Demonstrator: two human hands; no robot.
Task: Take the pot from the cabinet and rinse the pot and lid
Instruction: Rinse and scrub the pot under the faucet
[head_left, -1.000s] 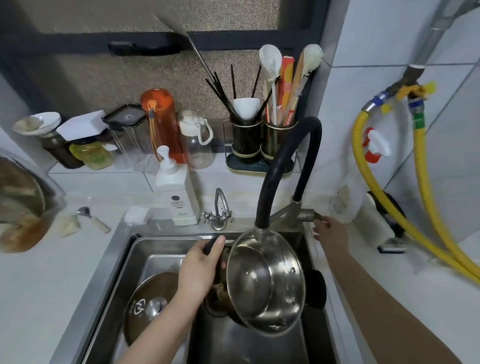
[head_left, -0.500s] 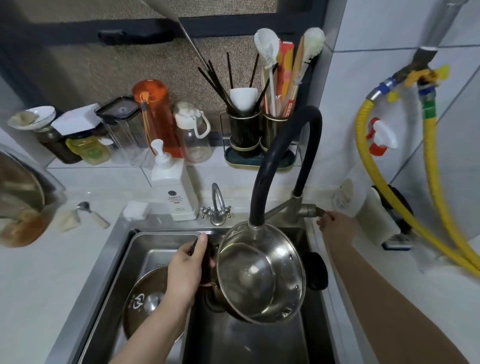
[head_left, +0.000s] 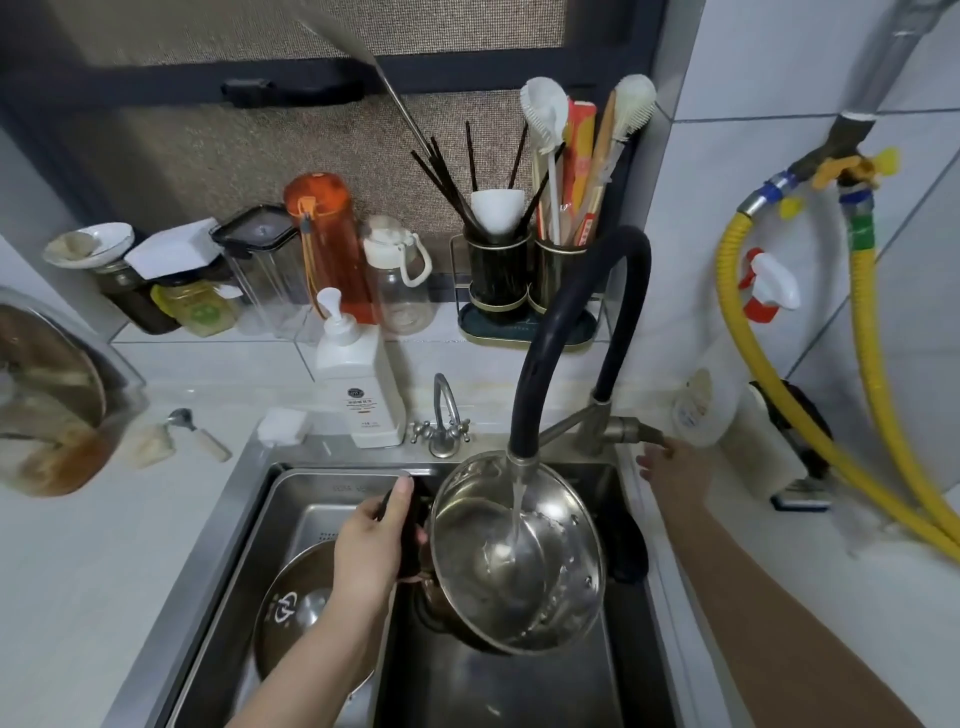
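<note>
Water is filling the tilted pot (head_left: 519, 561) under the faucet (head_left: 535, 374); left hand (head_left: 371, 545) is gripping its handle, right hand (head_left: 675, 475) is touching the faucet lever, grip unclear.

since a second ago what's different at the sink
Water now runs from the black hose faucet into the tilted stainless steel pot; a second ago none flowed. The right hand stayed at the faucet's lever. The left hand kept its grip on the pot's black handle, the pot staying under the spout. The round steel lid lies unmoved in the sink's left basin.
</note>
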